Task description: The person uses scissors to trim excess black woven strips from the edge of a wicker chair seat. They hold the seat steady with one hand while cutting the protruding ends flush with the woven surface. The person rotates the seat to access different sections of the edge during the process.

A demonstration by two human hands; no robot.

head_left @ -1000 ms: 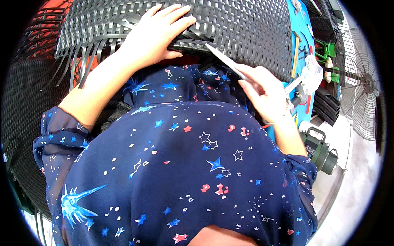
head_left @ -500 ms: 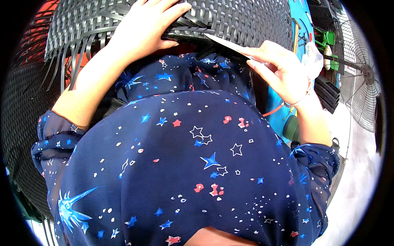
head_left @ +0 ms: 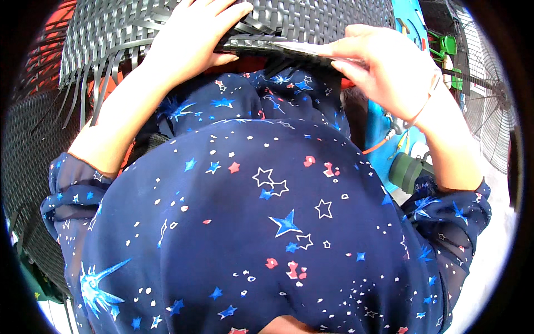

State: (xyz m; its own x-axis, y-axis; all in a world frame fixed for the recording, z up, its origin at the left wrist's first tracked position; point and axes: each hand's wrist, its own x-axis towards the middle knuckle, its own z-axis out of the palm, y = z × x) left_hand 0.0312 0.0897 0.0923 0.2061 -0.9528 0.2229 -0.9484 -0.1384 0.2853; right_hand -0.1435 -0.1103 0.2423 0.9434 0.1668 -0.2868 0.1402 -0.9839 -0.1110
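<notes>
A black woven strip panel (head_left: pixel 311 19) curves across the top of the view, with loose strip ends hanging at its left. My left hand (head_left: pixel 194 39) lies on the weave near its lower edge, fingers spread, thumb stretched out along that edge. In my right hand (head_left: pixel 384 61) is a thin, pointed metal knife (head_left: pixel 297 47), pinched between thumb and fingers. Its tip points left and lies against the panel's edge strip (head_left: pixel 245 43), a short way right of my left thumb. The knife's handle is hidden by my hand.
A dark woven piece (head_left: pixel 39 150) stands at the left. To the right are a blue surface (head_left: pixel 381 133), a dark green cylindrical container (head_left: pixel 409 170), an orange cord (head_left: pixel 377 146), green tools (head_left: pixel 445 44) and a large wire-caged fan (head_left: pixel 495 100).
My right hand has moved up slightly, and the knife now lies flatter along the panel edge, its tip further left. My left hand has barely shifted. More of the green container shows.
</notes>
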